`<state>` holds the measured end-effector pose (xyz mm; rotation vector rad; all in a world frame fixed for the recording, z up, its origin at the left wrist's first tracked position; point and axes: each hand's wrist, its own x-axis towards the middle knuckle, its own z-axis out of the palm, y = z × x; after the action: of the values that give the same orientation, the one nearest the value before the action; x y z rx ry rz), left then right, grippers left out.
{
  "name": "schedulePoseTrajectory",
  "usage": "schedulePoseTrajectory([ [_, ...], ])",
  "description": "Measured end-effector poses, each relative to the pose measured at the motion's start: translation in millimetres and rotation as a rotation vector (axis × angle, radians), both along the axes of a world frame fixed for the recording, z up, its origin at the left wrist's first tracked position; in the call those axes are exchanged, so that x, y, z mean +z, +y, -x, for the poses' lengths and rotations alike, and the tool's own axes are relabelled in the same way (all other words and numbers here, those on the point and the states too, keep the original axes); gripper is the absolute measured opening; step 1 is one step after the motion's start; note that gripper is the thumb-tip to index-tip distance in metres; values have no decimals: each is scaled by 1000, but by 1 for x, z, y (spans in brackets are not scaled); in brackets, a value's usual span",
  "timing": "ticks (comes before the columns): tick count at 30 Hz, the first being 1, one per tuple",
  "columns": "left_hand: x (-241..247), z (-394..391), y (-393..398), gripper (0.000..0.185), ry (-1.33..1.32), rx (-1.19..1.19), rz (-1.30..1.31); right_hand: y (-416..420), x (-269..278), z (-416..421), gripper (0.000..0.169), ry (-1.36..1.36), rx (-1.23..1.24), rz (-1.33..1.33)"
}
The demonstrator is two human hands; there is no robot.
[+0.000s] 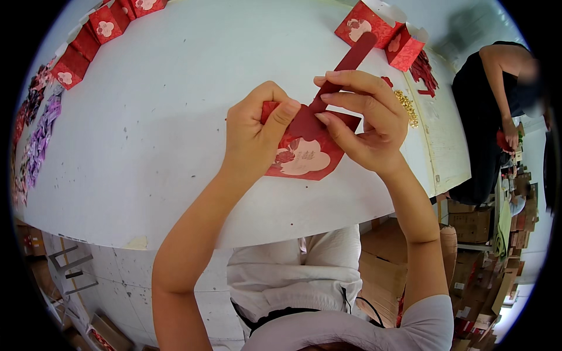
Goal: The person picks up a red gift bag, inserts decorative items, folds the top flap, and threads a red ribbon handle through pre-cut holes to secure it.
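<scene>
A flat red paper box with a pale flower-shaped printed patch (303, 160) lies on the white table before me. My left hand (259, 127) pinches its upper left edge between thumb and bent fingers. A dark red strip with a rounded end (354, 56) runs up and to the right from a scalloped dark red piece (304, 123) on the box. My right hand (366, 116) holds that strip near its lower part, fingers on it and thumb tip at the box's upper edge. How the strip is joined to the scalloped piece is not clear.
Open red boxes (371, 22) stand at the back right, more red boxes (70, 66) at the left. Gold-coloured small pieces (406, 107) and dark red strips (423, 72) lie to the right. Purple ribbons (44, 131) lie far left. Another person (483, 105) stands at the right.
</scene>
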<state>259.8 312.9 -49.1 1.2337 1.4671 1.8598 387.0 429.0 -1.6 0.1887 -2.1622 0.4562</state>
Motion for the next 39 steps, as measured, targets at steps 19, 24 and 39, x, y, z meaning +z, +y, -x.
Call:
schedulePoseTrajectory([
  [19,8,-17,5,9,-99,9,-112,92,-59,-115,22,-373,-880,289],
  [24,6,-14,6,10,-100,24,-112,105,-82,-134,15,-404,-932,313],
  [39,3,-18,5,11,-110,25,-167,-12,-6,-53,18,-107,80,495],
])
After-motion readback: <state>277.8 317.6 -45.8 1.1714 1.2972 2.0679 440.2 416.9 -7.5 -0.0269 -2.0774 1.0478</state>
